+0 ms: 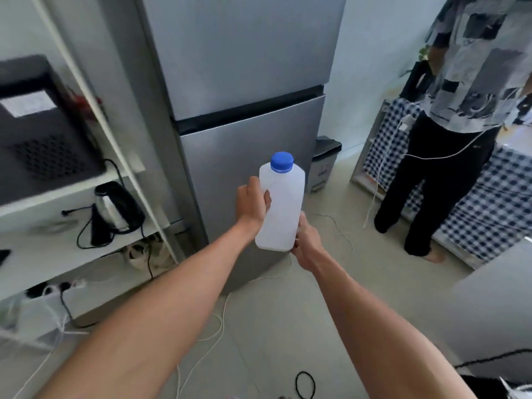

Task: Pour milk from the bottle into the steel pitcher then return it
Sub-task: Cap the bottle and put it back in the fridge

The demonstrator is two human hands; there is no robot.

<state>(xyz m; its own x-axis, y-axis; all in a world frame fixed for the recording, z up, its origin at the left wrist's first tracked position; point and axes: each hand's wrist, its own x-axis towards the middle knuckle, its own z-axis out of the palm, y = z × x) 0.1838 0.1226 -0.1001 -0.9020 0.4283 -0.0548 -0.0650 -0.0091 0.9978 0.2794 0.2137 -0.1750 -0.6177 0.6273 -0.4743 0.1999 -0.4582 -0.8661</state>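
A white plastic milk bottle (283, 208) with a blue screw cap (281, 161) is held upright in front of the closed grey fridge (244, 82). My left hand (252, 207) wraps its left side near the shoulder. My right hand (305, 245) supports its bottom right corner, mostly hidden behind the bottle. The cap is on. No steel pitcher is in view.
A white shelf unit (86, 214) on the left carries a black microwave (43, 122) and an electric kettle (115, 208). Cables trail over the floor. Another person (449, 156) stands at the right by a checkered cloth (489, 203). A small bin (325, 162) sits beside the fridge.
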